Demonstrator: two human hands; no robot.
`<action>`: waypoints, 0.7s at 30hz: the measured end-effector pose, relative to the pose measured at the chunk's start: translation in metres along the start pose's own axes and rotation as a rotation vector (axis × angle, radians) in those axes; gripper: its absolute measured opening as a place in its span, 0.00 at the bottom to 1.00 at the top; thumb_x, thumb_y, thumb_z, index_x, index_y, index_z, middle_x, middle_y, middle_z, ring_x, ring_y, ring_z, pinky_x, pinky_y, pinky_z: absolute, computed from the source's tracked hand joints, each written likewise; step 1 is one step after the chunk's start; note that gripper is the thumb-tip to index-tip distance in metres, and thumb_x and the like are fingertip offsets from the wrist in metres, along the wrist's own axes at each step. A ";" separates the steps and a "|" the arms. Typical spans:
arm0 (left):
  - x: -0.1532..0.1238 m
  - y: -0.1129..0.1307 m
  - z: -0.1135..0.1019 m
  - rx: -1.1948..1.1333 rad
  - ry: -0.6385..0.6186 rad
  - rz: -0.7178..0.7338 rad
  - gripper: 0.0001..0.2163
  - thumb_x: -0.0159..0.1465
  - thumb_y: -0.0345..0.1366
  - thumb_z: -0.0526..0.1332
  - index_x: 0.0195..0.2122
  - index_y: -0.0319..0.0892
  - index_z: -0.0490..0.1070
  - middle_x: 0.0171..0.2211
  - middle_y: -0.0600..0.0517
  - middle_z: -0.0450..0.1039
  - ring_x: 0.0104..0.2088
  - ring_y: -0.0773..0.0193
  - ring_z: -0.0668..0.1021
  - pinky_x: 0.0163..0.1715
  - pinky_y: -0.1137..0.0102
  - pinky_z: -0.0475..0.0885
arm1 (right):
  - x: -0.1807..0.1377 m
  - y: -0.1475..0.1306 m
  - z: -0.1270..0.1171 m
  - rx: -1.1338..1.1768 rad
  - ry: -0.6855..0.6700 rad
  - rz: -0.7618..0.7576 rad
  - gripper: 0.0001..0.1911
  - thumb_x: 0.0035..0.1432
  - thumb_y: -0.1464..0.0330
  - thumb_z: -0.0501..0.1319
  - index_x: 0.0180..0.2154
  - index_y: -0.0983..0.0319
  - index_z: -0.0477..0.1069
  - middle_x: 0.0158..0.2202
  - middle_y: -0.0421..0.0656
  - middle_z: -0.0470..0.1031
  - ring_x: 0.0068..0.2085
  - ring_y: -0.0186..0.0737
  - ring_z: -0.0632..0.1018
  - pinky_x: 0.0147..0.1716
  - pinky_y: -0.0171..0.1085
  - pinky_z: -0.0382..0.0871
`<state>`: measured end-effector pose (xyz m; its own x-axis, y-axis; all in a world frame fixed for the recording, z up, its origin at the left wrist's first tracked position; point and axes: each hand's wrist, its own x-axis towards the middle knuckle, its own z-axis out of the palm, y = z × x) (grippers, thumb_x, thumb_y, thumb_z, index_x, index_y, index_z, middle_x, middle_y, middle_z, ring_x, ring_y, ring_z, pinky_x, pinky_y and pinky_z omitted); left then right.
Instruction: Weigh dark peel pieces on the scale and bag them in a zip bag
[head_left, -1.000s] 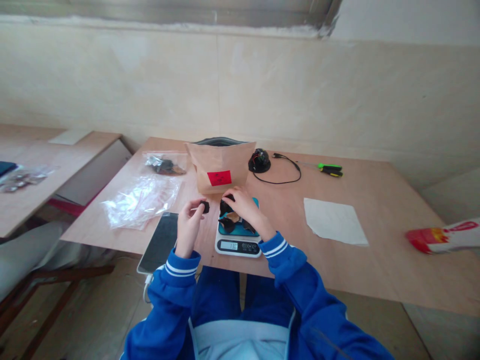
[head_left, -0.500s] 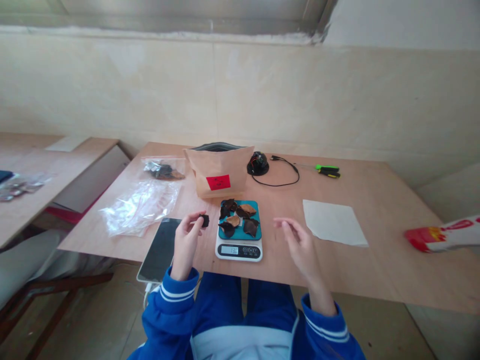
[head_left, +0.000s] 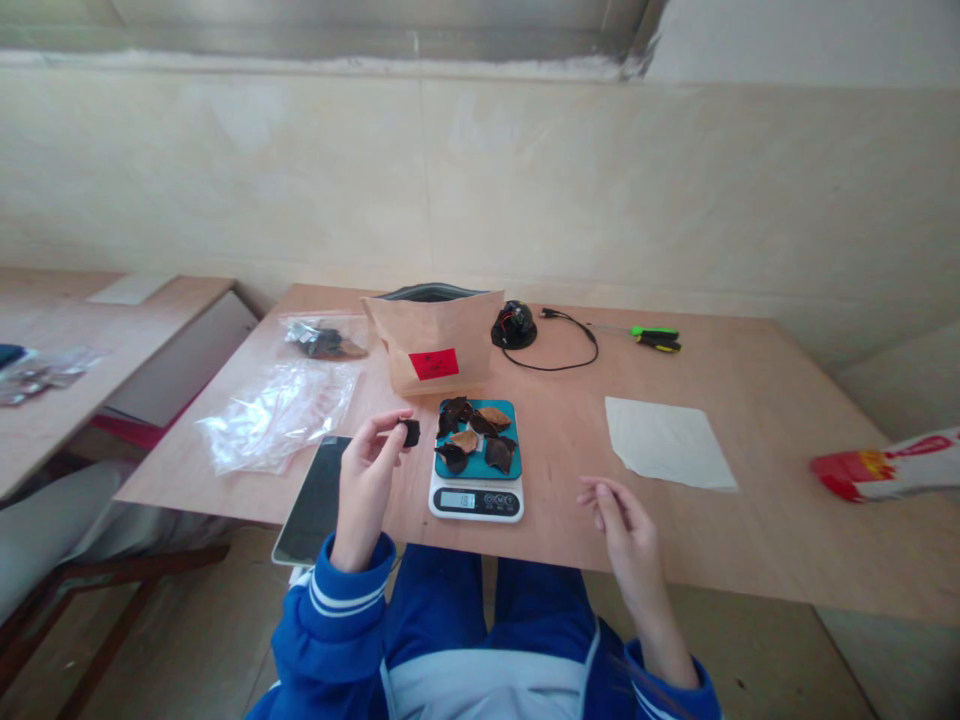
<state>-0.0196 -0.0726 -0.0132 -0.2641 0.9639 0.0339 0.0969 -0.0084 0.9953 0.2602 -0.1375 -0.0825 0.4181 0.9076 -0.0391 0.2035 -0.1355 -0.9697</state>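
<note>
Since the picture a second back, the right hand [head_left: 624, 525] had come away from the white scale with a teal platform [head_left: 477, 471] and drawn off to its right, well apart from it. On my feed it hung above the near part of the pale wooden counter [head_left: 559, 430], fingers loosely curled and half open, and I could make out nothing in its grasp. I had the left hand [head_left: 367, 475] just left of the scale, thumb and fingertips pinched on a small black flat piece [head_left: 410, 432], held up clear of the platform. Several curved dark-brown and tan pieces [head_left: 499, 454] lay spread over the teal top; the display digits were too small for me to read surely. Behind the scale I saw an upright brown paper pouch with a red label [head_left: 397, 350], its mouth gaping. Left of the pouch lay a clear plastic bag with dark contents [head_left: 324, 340], and nearer me a heap of crinkled clear plastic bags [head_left: 277, 415]. A dark-screened white tablet [head_left: 315, 495] lay by the left wrist, and a white paper sheet [head_left: 667, 443] lay beyond the right hand.
</note>
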 end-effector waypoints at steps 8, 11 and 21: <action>-0.006 -0.012 -0.004 -0.013 -0.016 -0.055 0.15 0.59 0.44 0.63 0.42 0.41 0.76 0.37 0.50 0.77 0.31 0.68 0.75 0.28 0.75 0.66 | -0.008 -0.005 0.023 -0.026 -0.140 -0.053 0.23 0.59 0.50 0.56 0.37 0.63 0.75 0.30 0.46 0.76 0.33 0.41 0.76 0.34 0.37 0.69; -0.006 -0.013 -0.005 -0.008 -0.003 -0.055 0.15 0.60 0.44 0.63 0.43 0.40 0.76 0.37 0.49 0.77 0.31 0.67 0.75 0.28 0.75 0.66 | -0.007 -0.001 0.029 -0.035 -0.193 -0.054 0.22 0.61 0.50 0.55 0.38 0.62 0.75 0.33 0.46 0.77 0.36 0.42 0.78 0.35 0.37 0.70; -0.003 -0.020 0.003 -0.030 -0.042 -0.071 0.15 0.57 0.44 0.65 0.41 0.39 0.76 0.40 0.47 0.78 0.32 0.65 0.76 0.31 0.71 0.71 | -0.006 0.002 0.039 -0.179 -0.214 -0.195 0.17 0.65 0.57 0.52 0.41 0.61 0.73 0.38 0.46 0.75 0.34 0.39 0.74 0.34 0.38 0.69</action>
<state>-0.0176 -0.0746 -0.0331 -0.2290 0.9726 -0.0400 0.0507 0.0530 0.9973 0.2237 -0.1274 -0.0932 0.1650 0.9835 0.0747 0.4214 -0.0018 -0.9069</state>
